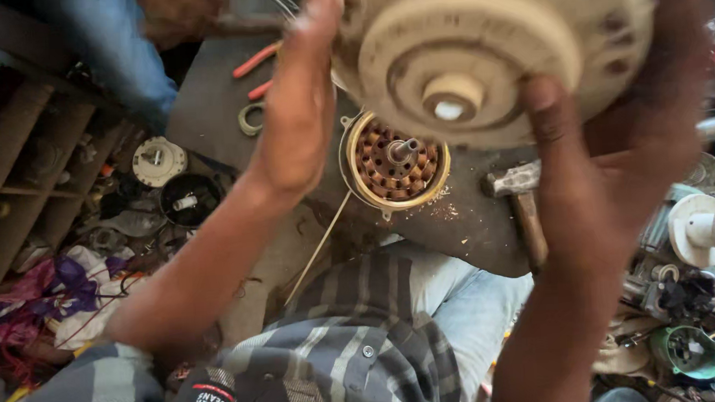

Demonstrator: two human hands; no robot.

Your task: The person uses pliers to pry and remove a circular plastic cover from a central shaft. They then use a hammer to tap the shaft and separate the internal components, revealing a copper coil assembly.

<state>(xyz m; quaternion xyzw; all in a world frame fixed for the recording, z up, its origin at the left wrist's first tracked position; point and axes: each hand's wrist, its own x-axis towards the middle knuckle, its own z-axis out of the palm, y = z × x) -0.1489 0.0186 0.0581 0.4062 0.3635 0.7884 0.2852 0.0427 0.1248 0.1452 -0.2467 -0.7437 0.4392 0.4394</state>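
Motor cover (488, 47): one, gripped by two hands, left (295, 106), right (616, 155).

We saw hammer (522, 204) lying on dark counter (206, 111), just beside copper-wound stator (395, 162). We noted red-handled pliers (254, 61) near grey ring (250, 118). We spotted white round cap (158, 161), black cup (189, 200), wooden shelf (21, 153) at left.

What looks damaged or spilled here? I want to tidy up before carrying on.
Pale crumbs lie scattered on the dark slab beside the opened motor winding. Nothing else stands out.
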